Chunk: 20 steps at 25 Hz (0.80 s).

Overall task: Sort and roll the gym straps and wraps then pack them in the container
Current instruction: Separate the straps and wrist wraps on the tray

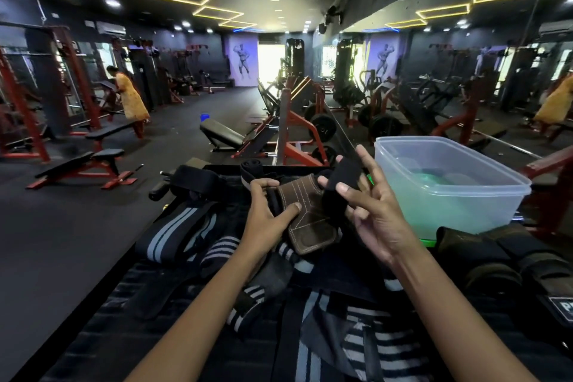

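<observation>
My left hand (pixel 266 211) grips a brown leather lifting grip (pixel 310 220) with white stitching, thumb pressed on its face. My right hand (pixel 369 205) holds the black strap (pixel 341 183) attached to that grip, the strap running between thumb and spread fingers. A clear plastic container (pixel 449 183) stands to the right, just beyond my right hand, with a green lid under it. Striped black-and-grey wraps (pixel 173 232) lie in a heap on the black bench (pixel 102 335) below my arms. A rolled black wrap (pixel 252 169) sits behind the leather grip.
More dark straps and pads (pixel 502 260) lie at the right, near the container. Red-framed benches (pixel 83 164) and weight machines fill the gym floor ahead. A person in yellow (pixel 130 99) stands far left. A mirror wall runs along the right.
</observation>
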Each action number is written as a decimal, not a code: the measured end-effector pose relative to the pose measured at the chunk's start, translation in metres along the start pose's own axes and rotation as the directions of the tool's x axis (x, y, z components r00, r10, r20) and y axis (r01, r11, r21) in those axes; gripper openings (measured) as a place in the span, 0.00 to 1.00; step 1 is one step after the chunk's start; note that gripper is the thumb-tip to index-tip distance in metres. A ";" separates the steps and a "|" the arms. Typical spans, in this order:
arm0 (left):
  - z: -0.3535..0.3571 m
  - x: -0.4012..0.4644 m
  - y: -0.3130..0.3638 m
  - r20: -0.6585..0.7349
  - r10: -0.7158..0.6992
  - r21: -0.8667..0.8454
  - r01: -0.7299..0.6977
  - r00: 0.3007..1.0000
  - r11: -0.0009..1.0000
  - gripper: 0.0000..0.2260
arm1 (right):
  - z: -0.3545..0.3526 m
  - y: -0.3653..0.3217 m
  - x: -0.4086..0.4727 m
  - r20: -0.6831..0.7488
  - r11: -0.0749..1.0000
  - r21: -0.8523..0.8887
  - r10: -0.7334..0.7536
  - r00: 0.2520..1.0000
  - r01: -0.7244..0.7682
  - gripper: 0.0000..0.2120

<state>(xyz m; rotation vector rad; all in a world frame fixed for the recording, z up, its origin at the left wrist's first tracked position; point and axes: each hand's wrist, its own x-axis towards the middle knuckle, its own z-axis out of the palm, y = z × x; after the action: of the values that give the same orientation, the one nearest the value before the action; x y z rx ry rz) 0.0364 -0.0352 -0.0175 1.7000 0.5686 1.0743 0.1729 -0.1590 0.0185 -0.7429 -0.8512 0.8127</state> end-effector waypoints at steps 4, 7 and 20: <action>-0.002 0.001 -0.004 0.071 0.135 0.123 -0.143 0.988 0.982 0.20 | 0.006 0.008 0.000 -0.001 0.983 -0.171 -0.073 0.997 0.072 0.48; -0.007 0.004 -0.007 0.039 0.191 0.163 -0.195 0.981 0.967 0.19 | 0.010 0.003 0.001 -0.199 0.953 -0.247 -0.229 0.953 0.178 0.34; 0.001 0.004 -0.012 0.335 0.115 0.097 -0.156 0.935 0.983 0.31 | 0.017 0.002 -0.002 -0.125 0.945 -0.212 -0.280 0.952 0.250 0.47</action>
<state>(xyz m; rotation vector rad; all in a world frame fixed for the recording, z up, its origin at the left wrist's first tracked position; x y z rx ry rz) 0.0409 -0.0275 -0.0270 1.9988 0.3108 0.8370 0.1567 -0.1559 0.0237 -0.8299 -0.8762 0.4291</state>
